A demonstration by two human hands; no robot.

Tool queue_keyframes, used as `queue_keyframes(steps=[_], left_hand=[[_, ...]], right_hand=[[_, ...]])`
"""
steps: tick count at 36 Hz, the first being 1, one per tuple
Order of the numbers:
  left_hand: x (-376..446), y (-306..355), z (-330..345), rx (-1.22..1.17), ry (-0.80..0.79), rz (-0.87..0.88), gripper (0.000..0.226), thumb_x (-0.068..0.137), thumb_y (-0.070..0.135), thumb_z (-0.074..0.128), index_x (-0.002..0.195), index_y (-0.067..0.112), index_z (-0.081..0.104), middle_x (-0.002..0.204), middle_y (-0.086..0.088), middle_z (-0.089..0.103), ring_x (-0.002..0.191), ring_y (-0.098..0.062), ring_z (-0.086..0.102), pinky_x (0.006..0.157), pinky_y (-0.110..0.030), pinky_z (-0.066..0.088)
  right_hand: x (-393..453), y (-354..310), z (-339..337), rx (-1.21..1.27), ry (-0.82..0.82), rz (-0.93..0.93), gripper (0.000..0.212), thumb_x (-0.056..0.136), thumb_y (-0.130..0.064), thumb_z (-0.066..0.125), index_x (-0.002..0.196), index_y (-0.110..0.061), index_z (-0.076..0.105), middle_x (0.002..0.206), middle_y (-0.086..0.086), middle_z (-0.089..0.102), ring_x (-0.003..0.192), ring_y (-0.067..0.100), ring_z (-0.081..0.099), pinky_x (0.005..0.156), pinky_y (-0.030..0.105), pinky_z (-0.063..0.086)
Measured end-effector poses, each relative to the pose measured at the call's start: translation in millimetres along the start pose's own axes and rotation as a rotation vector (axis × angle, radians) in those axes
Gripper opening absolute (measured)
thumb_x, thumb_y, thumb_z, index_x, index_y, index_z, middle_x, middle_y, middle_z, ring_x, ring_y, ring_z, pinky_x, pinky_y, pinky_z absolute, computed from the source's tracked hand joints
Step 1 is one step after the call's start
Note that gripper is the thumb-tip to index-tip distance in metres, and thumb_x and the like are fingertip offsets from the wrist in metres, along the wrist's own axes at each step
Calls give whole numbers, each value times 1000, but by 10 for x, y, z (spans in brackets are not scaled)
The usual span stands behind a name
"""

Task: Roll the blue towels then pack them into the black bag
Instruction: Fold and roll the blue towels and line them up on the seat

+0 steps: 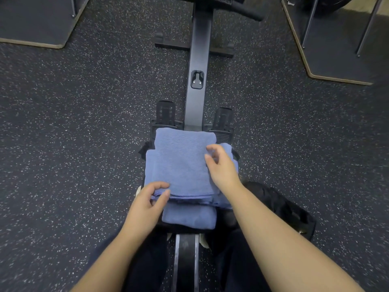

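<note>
A stack of folded blue towels (183,163) lies on the seat of a rowing machine in front of me. One more folded blue towel (189,216) sits nearer, just below the stack. My left hand (147,205) pinches the near left corner of the stack's upper layers between thumb and fingers. My right hand (220,163) hovers over the stack's right edge with loosely curled fingers, holding nothing. A black bag (282,207) lies on the floor to the right, partly hidden behind my right forearm.
The rowing machine's rail (197,60) runs away from me, with two footrests (166,114) beside it. Speckled dark rubber floor (73,133) spreads on both sides. Dark platforms with pale edges sit at far left (35,24) and far right (336,49).
</note>
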State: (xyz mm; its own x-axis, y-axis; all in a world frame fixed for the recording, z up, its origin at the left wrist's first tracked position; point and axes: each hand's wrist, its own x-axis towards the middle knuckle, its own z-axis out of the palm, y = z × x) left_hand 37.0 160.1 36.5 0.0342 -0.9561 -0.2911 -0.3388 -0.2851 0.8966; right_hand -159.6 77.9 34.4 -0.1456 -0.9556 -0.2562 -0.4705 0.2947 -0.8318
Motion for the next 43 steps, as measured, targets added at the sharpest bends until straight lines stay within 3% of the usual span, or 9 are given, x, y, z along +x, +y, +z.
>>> queue_keyframes(steps=[4,9,14,17,22,26,31,34,43], left_hand=[[21,-33,-10,30,18,-9,23,96,15,54,96,36,62,94,15,65,77,7,53,71,-5,37],[29,-63,-9,26,15,-39,23,96,11,53,97,32,64,91,15,63,73,9,52,67,-7,37],[30,-62,-13,28,21,-22,20,95,14,55,95,32,63,84,14,61,64,5,51,62,-9,37],[42,-61,-22,16,-11,-26,21,89,13,65,95,33,61,80,12,59,57,1,47,58,-9,38],[92,-151,-31,311,-53,176,42,78,5,73,98,35,51,100,23,49,98,-11,48,84,-16,34],[136,-121,1,437,-19,246,38,75,-2,64,91,30,52,89,15,44,89,-19,45,77,-30,33],[134,-73,16,436,14,215,30,76,0,64,92,24,55,89,21,39,88,-14,41,76,-28,30],[125,-93,9,409,12,229,36,76,0,64,90,30,50,89,19,41,88,-16,45,77,-30,34],[110,-112,19,356,11,183,33,80,5,65,93,32,51,94,16,46,93,-15,47,77,-27,35]], right_hand=[[49,-69,-30,-57,83,-44,18,95,-9,49,106,-20,57,81,-16,51,64,3,46,61,9,35],[180,-187,-78,-136,170,-106,26,93,1,46,102,-12,67,104,1,51,88,11,50,71,8,30],[227,-159,-119,-189,177,-89,25,92,4,47,104,-5,67,109,6,50,89,10,47,74,-6,27],[169,-61,-74,-248,188,-100,24,90,1,51,106,-9,66,114,7,48,101,18,48,82,3,27],[-123,1,39,-348,303,-359,24,77,4,56,92,-11,69,103,5,56,101,19,42,88,20,30],[-423,76,180,-381,214,-478,20,78,-6,49,88,-12,66,100,4,58,96,21,45,85,30,36],[-585,200,180,-300,301,-226,21,82,-1,49,100,-5,58,104,8,59,99,28,51,87,19,29],[-615,269,125,-113,176,28,25,93,-7,50,118,-9,50,115,3,54,98,14,53,82,8,31],[-678,242,49,5,182,-11,37,85,8,49,107,-22,48,104,4,53,67,8,47,67,5,37]])
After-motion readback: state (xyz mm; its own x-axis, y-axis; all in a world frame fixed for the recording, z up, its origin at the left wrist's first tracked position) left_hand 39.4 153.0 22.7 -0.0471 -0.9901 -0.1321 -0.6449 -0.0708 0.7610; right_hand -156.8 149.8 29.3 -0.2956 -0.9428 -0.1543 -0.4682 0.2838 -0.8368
